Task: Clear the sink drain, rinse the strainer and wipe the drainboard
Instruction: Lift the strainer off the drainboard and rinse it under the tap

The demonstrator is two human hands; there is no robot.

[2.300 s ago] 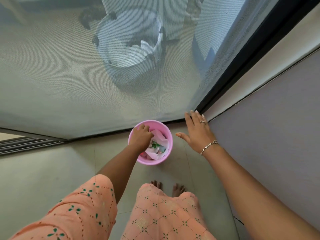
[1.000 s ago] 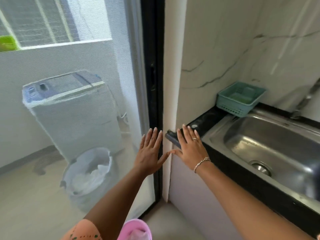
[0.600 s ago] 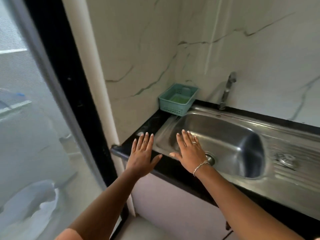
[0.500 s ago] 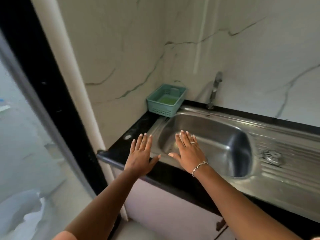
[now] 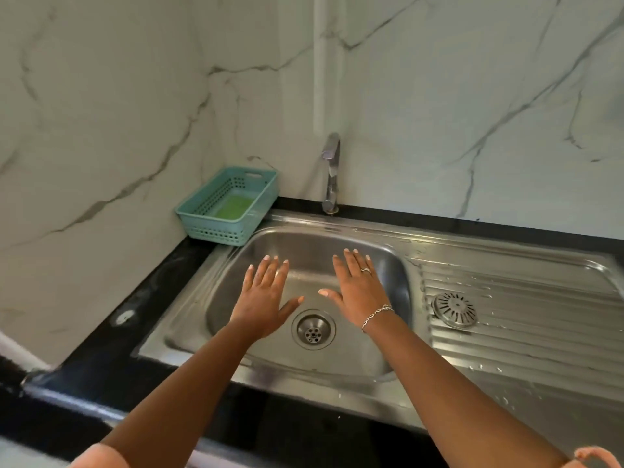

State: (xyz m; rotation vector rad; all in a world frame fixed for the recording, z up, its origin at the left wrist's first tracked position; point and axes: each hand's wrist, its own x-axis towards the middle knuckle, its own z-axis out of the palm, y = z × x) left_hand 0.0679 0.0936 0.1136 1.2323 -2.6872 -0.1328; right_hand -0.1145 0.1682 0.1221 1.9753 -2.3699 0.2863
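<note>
— Teal basket (image 5: 227, 207) sits far left; left hand (image 5: 262, 300) and right hand (image 5: 358, 292) hover spread, holding nothing, over the open drain (image 5: 313, 329).

— Strainer (image 5: 455, 309) lies on the wet drainboard (image 5: 526, 336); slick fingers could drop it.

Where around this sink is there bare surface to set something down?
Bare: black counter left of the steel basin, before the teal basket; ribbed drainboard around the round strainer. Crowded: basin, under left hand and right hand.
</note>
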